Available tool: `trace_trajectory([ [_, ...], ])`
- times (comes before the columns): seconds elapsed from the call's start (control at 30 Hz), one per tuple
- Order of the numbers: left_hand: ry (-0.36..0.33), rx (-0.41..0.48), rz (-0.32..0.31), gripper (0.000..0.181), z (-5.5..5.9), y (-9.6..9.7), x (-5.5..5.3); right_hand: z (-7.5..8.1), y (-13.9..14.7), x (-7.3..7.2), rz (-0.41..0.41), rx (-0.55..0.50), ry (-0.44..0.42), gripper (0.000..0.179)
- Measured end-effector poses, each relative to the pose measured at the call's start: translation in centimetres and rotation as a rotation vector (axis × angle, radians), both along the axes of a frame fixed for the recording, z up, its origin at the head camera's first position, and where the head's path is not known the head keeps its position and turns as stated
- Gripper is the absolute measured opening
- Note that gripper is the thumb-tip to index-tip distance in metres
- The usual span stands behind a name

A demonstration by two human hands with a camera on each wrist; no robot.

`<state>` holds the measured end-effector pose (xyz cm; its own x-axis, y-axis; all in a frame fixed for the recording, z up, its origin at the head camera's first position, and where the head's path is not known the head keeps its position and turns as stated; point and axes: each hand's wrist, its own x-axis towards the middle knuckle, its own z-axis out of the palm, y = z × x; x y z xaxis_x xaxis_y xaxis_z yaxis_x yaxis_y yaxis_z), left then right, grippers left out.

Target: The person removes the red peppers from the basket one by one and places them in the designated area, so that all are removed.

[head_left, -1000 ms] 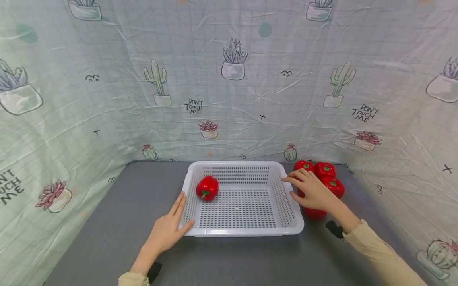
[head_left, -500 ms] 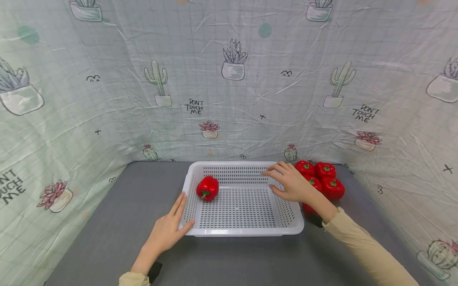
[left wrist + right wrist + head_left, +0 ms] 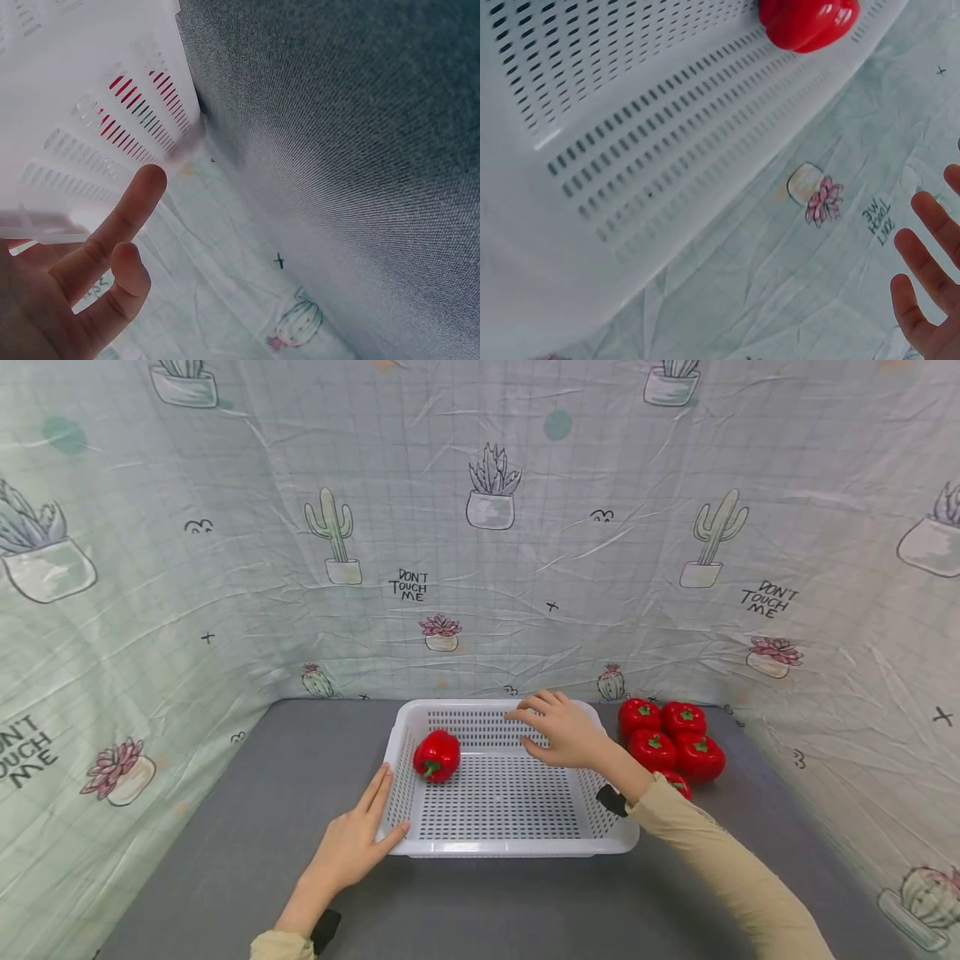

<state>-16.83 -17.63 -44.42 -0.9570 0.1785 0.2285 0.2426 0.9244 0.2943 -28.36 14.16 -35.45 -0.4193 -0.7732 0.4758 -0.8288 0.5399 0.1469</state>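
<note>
In the head view, my left hand (image 3: 347,846) rests at the front left corner of a white perforated plastic basket (image 3: 510,847), fingers fairly straight along the rim and thumb across the corner. The left wrist view shows two of its fingers (image 3: 127,217) beside the basket's outer wall. A red bell pepper (image 3: 437,756) lies inside on the left, green stem toward the front. Over the basket's right back part hovers my right hand (image 3: 562,731), holding nothing, fingers spread and slightly bent. The right wrist view has its fingers (image 3: 928,266) apart from the pepper (image 3: 808,21).
Several more red bell peppers (image 3: 701,758) are grouped on the grey table (image 3: 480,910), just right of the basket. Behind and at both sides hangs a pale cloth (image 3: 495,568) printed with cacti. The right forearm (image 3: 720,852) crosses the basket's right rim.
My right hand has moved left from above the pepper group to over the basket, uncovering those peppers. The left hand, the basket and the pepper inside have stayed in place.
</note>
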Motion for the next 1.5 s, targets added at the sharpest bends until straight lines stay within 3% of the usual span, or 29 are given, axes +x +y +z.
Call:
trace_trajectory([
  [0.6,0.059,-0.003,-0.022,0.078,-0.1,-0.3,0.1,-3.2,-6.4,-2.2,-0.002,0.074,-0.113,0.037],
  [1.1,0.021,0.006,-0.011,0.079,0.0,0.0,-0.1,-6.2,-9.0,-3.4,-0.048,0.164,-0.154,0.051],
  [1.33,0.026,0.005,-0.015,0.079,0.0,0.0,-0.1,-7.0,-10.0,-3.3,-0.08,0.32,-0.208,0.064],
  [1.5,0.011,0.0,-0.018,0.078,-0.1,-0.1,0.0,-8.0,-10.6,-3.4,-0.048,0.384,-0.211,0.077],
])
